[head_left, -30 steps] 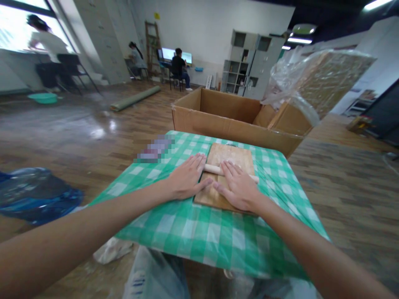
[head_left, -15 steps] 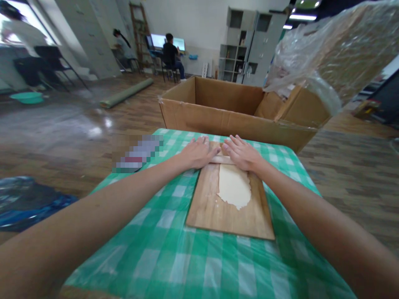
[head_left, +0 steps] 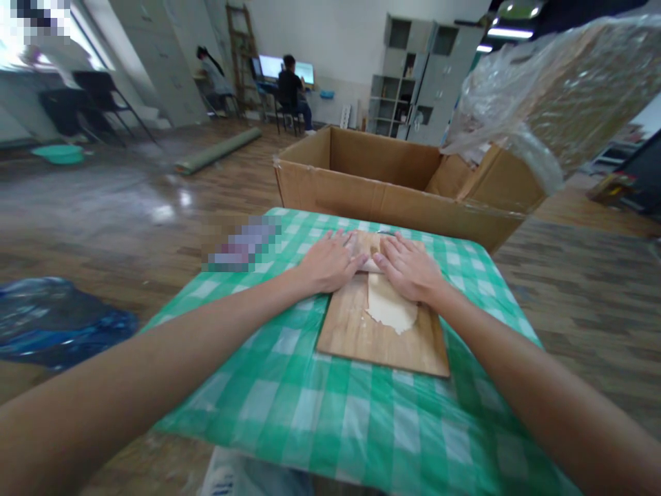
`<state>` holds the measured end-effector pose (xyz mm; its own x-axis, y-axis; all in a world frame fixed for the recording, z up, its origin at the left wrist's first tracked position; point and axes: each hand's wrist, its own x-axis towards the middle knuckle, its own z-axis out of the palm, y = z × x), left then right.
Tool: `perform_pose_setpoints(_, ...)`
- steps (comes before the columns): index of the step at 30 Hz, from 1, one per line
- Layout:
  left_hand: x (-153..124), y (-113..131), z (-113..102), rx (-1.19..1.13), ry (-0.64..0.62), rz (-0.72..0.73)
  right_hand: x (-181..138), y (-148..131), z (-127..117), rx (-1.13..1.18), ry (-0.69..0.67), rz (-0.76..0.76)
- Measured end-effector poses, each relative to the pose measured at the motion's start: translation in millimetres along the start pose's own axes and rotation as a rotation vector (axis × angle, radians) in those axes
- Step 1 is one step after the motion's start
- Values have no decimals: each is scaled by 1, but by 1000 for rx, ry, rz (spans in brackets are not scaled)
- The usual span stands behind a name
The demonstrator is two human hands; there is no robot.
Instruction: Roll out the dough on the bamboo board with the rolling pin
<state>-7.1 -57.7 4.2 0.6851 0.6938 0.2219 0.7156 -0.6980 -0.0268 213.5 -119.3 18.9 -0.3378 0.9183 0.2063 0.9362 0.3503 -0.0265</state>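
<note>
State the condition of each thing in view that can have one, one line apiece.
Pin, lying flat, partly hidden
Left hand, open, on the pin
Right hand, open, on the pin
Dough, flattened, ragged near edge
Board, lying flat
Cloth, spread out
Box, open-topped
Screens, lit
Lights, on

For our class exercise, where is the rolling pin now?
In the head view, right of centre, the rolling pin lies across the wooden board beneath the left hand and right hand, with dough on its near side.

Bright window [head_left: 9,56], floor [head_left: 162,212] glare, blurred edges
</note>
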Motion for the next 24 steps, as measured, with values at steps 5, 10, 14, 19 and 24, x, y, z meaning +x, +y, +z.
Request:
perform_pose_setpoints(5, -52, 27, -11, -27, 31, 7, -54, -34, -7, -11, 8, -10)
perform_pose_setpoints(10, -93, 50, -26, -44, 27, 4, -105, -64, -9, 14, 41, -58)
perform_pose_setpoints(14, -87, 53, -27, -33, 15, -2, -105, -61, -11, 29, 21, -67)
perform_pose_setpoints(19, -38, 36, -16, -48, -6, -36, -59, -27, -12, 82, -44, 10)
perform_pose_setpoints(24, 9, 13, -6, -56, -61, -53, -14, 7, -3, 129, -105, 46)
